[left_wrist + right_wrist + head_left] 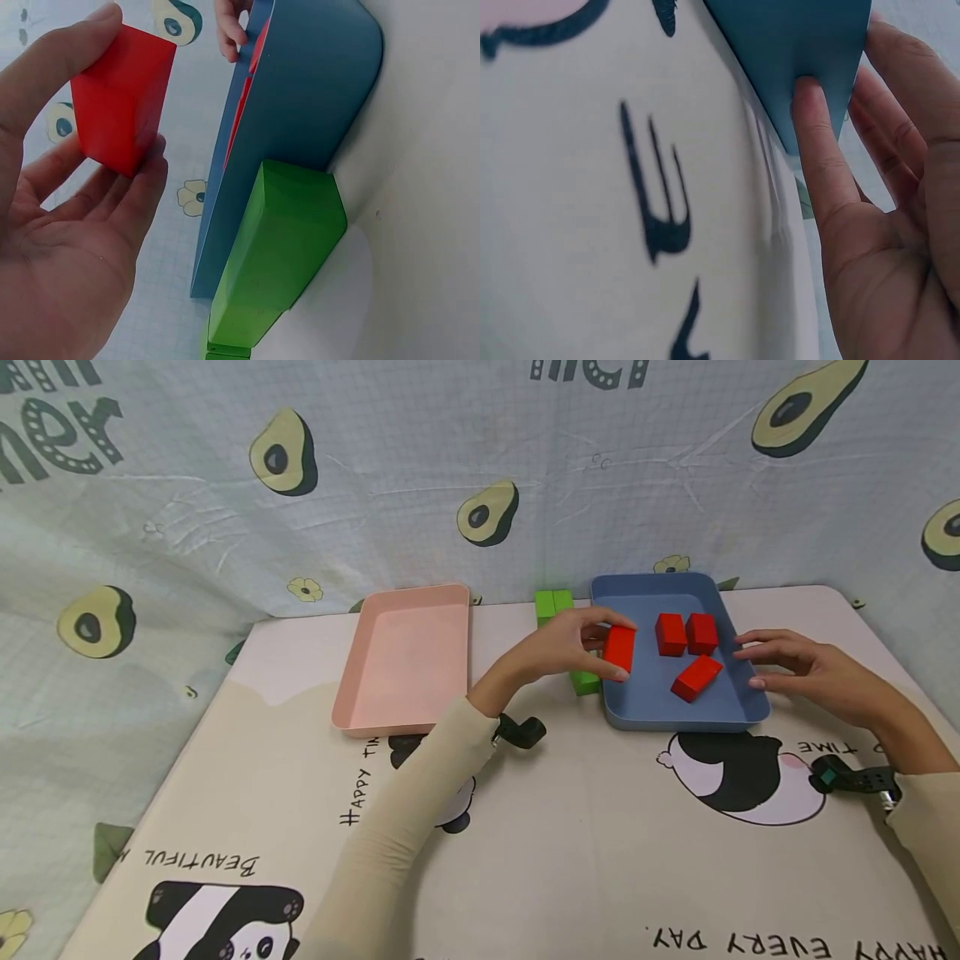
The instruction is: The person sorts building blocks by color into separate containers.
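My left hand pinches a red block between thumb and fingers, just above the left rim of the blue tray. In the left wrist view the same red block is held clear of the tray's outer wall. Three other red blocks lie in the tray: two side by side, including one block, and a tilted block nearer the front. At the tray's right side is my right hand, fingers extended. In the right wrist view a fingertip touches the tray's outer wall.
Green blocks stand along the tray's left side, partly hidden by my left hand; one green block rests close against the wall. A pink tray sits to the left. Behind the table hangs an avocado-print cloth.
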Motion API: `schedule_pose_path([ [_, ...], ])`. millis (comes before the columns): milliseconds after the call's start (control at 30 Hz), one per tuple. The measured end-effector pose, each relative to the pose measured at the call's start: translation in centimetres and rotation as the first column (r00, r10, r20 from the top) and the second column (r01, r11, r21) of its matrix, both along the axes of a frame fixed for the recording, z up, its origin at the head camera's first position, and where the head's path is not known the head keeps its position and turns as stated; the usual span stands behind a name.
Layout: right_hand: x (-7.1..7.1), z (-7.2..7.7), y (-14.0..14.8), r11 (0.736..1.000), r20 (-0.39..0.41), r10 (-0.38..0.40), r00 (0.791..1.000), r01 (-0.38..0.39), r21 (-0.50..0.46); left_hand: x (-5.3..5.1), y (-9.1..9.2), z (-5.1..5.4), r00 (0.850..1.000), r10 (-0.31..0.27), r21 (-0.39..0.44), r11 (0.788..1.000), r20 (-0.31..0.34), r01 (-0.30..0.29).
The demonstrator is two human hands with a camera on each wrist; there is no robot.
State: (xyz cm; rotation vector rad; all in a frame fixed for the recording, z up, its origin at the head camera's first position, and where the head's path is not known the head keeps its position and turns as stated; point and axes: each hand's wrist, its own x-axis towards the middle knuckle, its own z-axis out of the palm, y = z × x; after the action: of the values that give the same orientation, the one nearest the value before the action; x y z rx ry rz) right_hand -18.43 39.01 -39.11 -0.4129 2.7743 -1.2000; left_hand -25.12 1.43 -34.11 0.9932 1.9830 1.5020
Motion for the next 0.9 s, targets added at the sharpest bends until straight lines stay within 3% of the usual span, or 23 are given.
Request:
schedule_pose_path([
  [167, 0.0, -0.2, 0.0, 0.999, 0.006, 0.015, 1.000, -0.015, -0.039, 0.0, 0.3, 0.0, 0.999, 0.014, -0.023, 1.000, -0.035, -0.015],
  [900, -0.1, -0.2, 0.1, 0.998, 0.001, 0.019, 1.000, -0.019, -0.055, 0.0, 1.8, 0.2, 1.000, 0.030, -0.035, 0.999, -0.008, -0.030],
])
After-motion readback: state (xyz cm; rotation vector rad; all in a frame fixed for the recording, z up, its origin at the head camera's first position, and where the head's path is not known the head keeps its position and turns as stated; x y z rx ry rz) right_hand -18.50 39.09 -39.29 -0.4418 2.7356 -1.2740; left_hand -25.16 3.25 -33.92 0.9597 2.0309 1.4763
